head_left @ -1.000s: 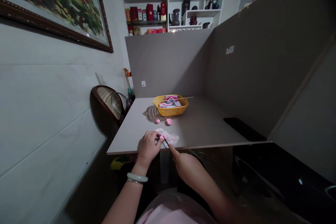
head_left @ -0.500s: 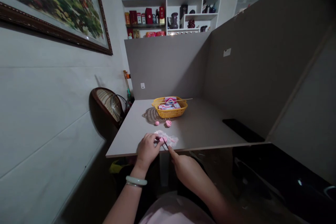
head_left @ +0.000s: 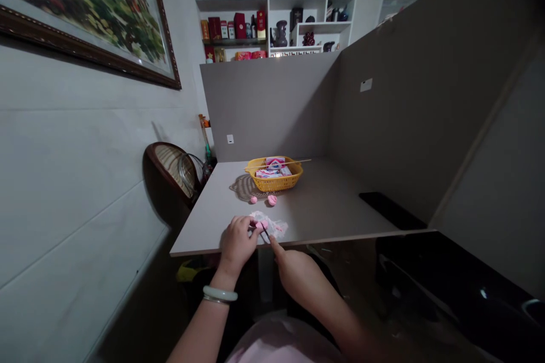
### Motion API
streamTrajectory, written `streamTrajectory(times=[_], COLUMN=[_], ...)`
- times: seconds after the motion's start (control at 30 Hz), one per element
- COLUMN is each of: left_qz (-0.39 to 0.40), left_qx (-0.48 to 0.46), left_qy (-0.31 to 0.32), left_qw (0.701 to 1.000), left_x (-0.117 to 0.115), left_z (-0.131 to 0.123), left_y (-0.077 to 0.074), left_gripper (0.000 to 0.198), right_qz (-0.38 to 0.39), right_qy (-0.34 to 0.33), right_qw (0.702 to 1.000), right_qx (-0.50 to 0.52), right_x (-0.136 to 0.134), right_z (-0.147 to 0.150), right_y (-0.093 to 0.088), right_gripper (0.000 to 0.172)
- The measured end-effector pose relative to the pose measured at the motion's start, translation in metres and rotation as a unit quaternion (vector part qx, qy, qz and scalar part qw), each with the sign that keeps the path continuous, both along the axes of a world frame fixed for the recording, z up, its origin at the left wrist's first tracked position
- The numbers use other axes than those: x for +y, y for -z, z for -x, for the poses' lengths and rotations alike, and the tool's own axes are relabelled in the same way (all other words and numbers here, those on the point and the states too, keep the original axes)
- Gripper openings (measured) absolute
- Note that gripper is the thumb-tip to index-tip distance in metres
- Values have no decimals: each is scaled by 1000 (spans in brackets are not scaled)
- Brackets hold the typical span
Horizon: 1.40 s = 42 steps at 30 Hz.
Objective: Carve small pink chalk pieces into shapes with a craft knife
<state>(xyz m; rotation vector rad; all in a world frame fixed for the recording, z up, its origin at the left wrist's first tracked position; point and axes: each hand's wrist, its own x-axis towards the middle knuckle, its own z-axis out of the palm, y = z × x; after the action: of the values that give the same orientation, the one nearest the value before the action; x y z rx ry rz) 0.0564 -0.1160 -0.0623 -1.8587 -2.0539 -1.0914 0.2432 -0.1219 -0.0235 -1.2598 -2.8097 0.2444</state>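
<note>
My left hand is closed on a small pink lump, its thumb and fingertips pinching it from the left at the table's front. In my right hand is a thin dark knife, held with the index finger stretched along it. The blade's tip touches the pink lump or lies right at it. White wrapping or pale shavings with pink bits lie under and beside the lump. Farther back sit a small pink ball and a larger pink piece with a cut, layered surface.
A yellow plastic basket with printed packets stands toward the back of the grey table, a thin stick across its top. A black flat object lies at the right. Grey partitions rise behind and right.
The knife and my right hand have shifted very slightly left against the pink lump. My left hand keeps its pinch; the whole view has slid a little.
</note>
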Motion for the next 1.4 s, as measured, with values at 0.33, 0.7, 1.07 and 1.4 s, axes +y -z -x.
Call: streamTrajectory(times=[0.33,0.7,1.07,1.4], left_qz=[-3,-3,-2,-1], left_qx=[0,0,3,9], left_qy=[8,4,1,6], left_qw=[1000,1000,1000,1000], left_x=[1,3,2,-1], left_z=[1,3,1,-2], left_y=[1,2,1,1], left_gripper=[8,6,6,6], right_qz=[-3,-14,-10,1], right_qy=[9,5,11,9], right_qw=[1000,1000,1000,1000], right_qx=[-5,3,-6,-15], right_x=[-5,11,16,-10], right_z=[1,14,16,-4], right_y=[4,4,-3,6], right_gripper=[79,77,58,77])
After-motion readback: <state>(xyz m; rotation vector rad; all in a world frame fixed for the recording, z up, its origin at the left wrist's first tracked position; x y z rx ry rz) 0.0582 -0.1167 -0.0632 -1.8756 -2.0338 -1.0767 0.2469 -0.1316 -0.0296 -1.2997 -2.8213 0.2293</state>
